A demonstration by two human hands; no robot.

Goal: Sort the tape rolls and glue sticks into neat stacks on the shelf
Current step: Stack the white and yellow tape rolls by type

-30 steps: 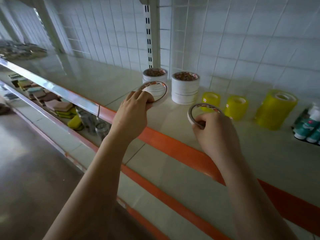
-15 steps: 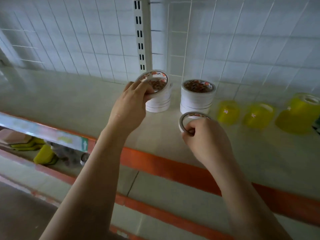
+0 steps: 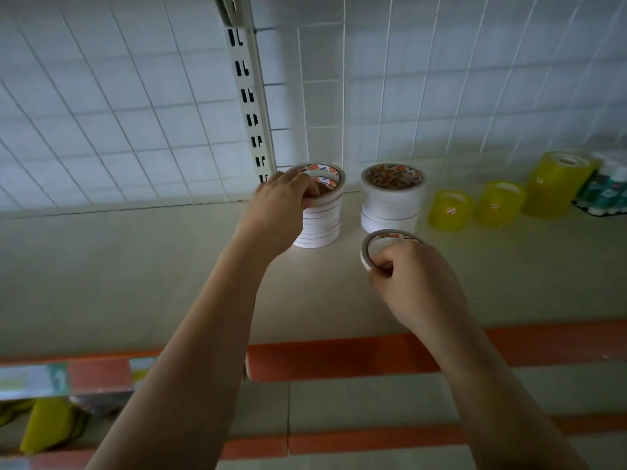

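Two stacks of white tape rolls stand at the back of the shelf [image 3: 135, 266]: the left stack [image 3: 320, 225] and the right stack [image 3: 392, 201]. My left hand [image 3: 281, 205] grips a thin white tape roll [image 3: 330, 184] tilted on top of the left stack. In front of the right stack, my right hand [image 3: 414, 283] holds another thin white tape roll [image 3: 369, 247] above the shelf. Three yellow tape rolls [image 3: 449, 210] stand in a row to the right.
A white wire grid wall [image 3: 135, 113] with a slotted upright post [image 3: 249, 96] backs the shelf. Green-and-white glue sticks [image 3: 607, 191] lie at the far right. The shelf's orange front edge [image 3: 339, 361] runs below my arms. Yellow packs [image 3: 47, 425] sit on a lower shelf.
My left hand carried its roll back onto the top of the left stack. My right hand moved its roll slightly forward toward the right stack. The view turned toward the wall.
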